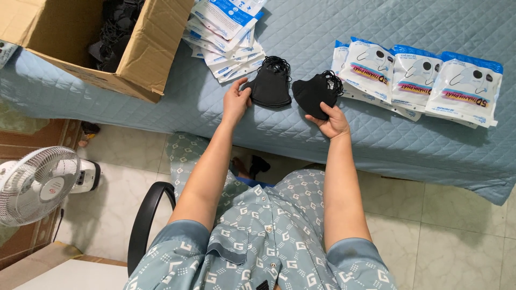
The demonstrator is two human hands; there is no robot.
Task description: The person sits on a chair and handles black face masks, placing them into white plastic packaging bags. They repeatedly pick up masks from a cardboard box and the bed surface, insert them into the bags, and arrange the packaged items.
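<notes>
Two small stacks of black face masks lie on the blue quilted bed (pixel 301 32). My left hand (pixel 236 100) grips the left edge of the left black mask stack (pixel 271 83). My right hand (pixel 334 121) holds the lower corner of the right black mask stack (pixel 316 93). Both stacks have black ear loops bunched at their tops. A row of sealed white-and-blue mask packets (pixel 424 78) lies to the right of my right hand.
A loose pile of empty white-and-blue packets (pixel 226 37) lies behind my left hand. An open cardboard box (pixel 140 59) with black masks inside stands at the bed's left. A white floor fan (pixel 35 185) stands at the lower left, and a black chair arm (pixel 145 215) curves beside me.
</notes>
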